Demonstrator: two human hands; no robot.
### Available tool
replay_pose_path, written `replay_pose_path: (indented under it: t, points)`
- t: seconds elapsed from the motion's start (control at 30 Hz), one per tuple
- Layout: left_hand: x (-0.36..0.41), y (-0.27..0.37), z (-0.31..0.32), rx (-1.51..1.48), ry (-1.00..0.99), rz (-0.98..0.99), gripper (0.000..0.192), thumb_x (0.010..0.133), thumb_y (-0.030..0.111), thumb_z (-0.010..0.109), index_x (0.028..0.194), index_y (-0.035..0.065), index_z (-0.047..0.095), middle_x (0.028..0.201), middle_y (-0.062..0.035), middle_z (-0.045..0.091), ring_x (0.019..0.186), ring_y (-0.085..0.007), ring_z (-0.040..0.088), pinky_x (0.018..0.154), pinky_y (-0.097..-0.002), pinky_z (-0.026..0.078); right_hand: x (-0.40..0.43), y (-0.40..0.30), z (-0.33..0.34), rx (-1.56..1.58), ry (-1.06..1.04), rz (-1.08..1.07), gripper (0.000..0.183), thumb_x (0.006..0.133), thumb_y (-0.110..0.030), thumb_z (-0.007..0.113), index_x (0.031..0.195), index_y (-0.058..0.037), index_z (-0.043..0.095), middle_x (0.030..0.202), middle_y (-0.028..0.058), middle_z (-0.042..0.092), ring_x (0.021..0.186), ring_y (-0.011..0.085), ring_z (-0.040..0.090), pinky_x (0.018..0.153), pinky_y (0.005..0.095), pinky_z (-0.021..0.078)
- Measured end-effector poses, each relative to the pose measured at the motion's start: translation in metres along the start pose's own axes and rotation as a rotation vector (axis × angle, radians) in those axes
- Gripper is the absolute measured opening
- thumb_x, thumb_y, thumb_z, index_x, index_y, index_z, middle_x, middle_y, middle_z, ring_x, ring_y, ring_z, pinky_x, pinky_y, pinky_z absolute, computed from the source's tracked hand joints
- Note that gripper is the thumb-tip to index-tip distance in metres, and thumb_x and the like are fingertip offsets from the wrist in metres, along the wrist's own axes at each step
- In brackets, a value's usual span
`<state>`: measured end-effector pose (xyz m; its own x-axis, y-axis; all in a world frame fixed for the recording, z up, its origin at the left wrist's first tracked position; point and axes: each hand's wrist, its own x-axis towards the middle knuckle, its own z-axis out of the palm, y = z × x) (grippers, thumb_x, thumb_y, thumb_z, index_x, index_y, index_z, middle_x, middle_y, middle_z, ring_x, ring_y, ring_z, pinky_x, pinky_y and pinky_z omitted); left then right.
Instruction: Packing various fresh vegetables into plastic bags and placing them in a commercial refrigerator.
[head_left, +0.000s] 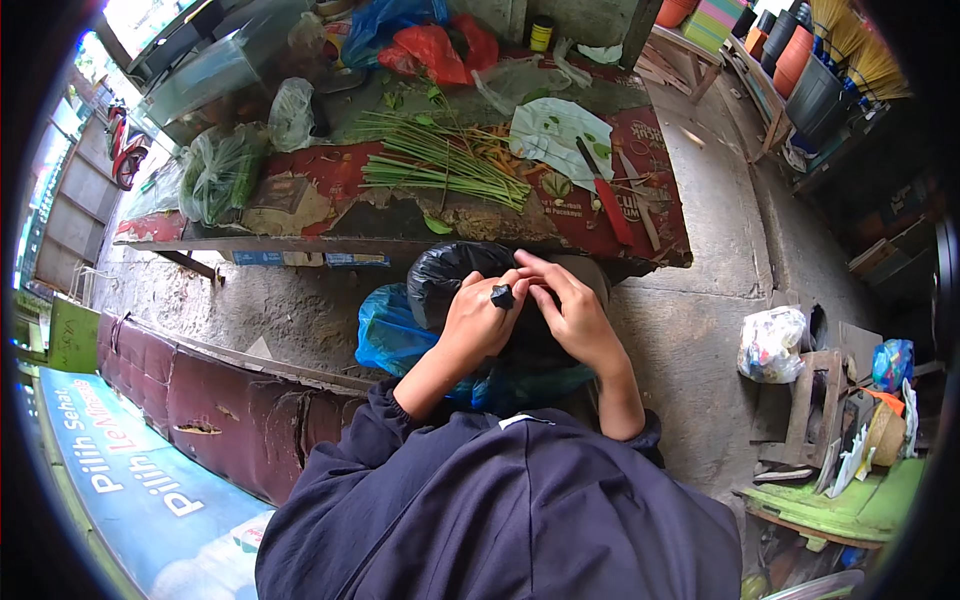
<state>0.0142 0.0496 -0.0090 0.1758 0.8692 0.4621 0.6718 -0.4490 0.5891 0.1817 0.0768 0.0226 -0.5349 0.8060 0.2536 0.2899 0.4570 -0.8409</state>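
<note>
A black plastic bag (461, 274), bulging and shiny, sits at my lap against the table's front edge. My left hand (480, 319) is curled over it, and a small crumpled tuft of black plastic (502, 296) sticks up at its fingers. Fingertips of my right hand (574, 311) meet the left fingers above the bag. Its fingers are bent, and what lies beneath them is hidden. A blue plastic bag (394, 330) spreads under and to the left of the black one.
On the worn table (480, 225) lie long green stalks (450, 161), a red-handled knife (611, 199), a second knife (641, 199) and a white plastic sheet (559, 139). Bagged green vegetables (217, 172) sit at left. A torn maroon bench (225, 409) stands left of me.
</note>
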Motion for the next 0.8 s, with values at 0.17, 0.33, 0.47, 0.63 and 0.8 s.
replay_pose_path:
  t: [0.17,0.33,0.47,0.63,0.8]
  points:
    - [0.003,-0.002,-0.009,-0.035,0.014,-0.074,0.025,0.101,0.019,0.046,0.087,0.0014,0.056,0.076,-0.0167,0.061,0.069,-0.0361,0.059,0.064,-0.0426,0.042,-0.022,0.006,0.01,-0.541,-0.091,-0.136,0.059,0.089,-0.026,0.067,0.14,-0.0071,0.044,0.134,0.0141,0.054,0.126,0.0298,0.05,0.105,0.0456,0.0369]
    - [0.015,0.005,-0.03,-0.139,-0.157,-0.204,0.033,0.101,0.029,0.046,0.091,-0.0008,0.055,0.087,-0.0186,0.06,0.085,-0.039,0.057,0.075,-0.043,0.043,-0.031,0.013,0.03,-0.572,0.217,-0.125,0.018,0.087,-0.014,0.066,0.096,0.0005,0.065,0.107,0.0114,0.063,0.1,0.0308,0.06,0.087,0.0451,0.0455]
    - [0.019,0.012,-0.077,0.24,-0.062,0.031,0.047,0.09,0.044,0.061,0.108,0.0011,0.058,0.118,-0.0148,0.053,0.113,-0.0328,0.05,0.104,-0.0476,0.031,-0.028,0.044,0.027,-0.407,0.494,0.011,0.018,0.094,-0.014,0.06,0.097,0.0032,0.064,0.084,0.0237,0.064,0.077,0.0415,0.063,0.065,0.0442,0.0494]
    - [0.012,0.009,-0.095,0.398,0.038,0.002,0.086,0.07,0.058,0.076,0.122,-0.0049,0.047,0.13,-0.0162,0.049,0.124,-0.0322,0.048,0.117,-0.0566,0.015,-0.019,0.036,0.023,-0.332,0.451,0.226,0.027,0.098,-0.02,0.057,0.095,0.0059,0.063,0.071,0.0246,0.061,0.066,0.0422,0.062,0.056,0.0452,0.0462]
    - [-0.004,0.009,-0.076,0.439,-0.089,0.009,0.076,0.077,0.05,0.073,0.125,-0.003,0.048,0.136,-0.0158,0.049,0.128,-0.027,0.049,0.113,-0.0681,0.0,-0.019,0.031,0.024,-0.218,0.405,0.335,0.037,0.1,-0.03,0.053,0.09,0.0042,0.064,0.069,0.024,0.059,0.063,0.0421,0.059,0.054,0.0439,0.044]
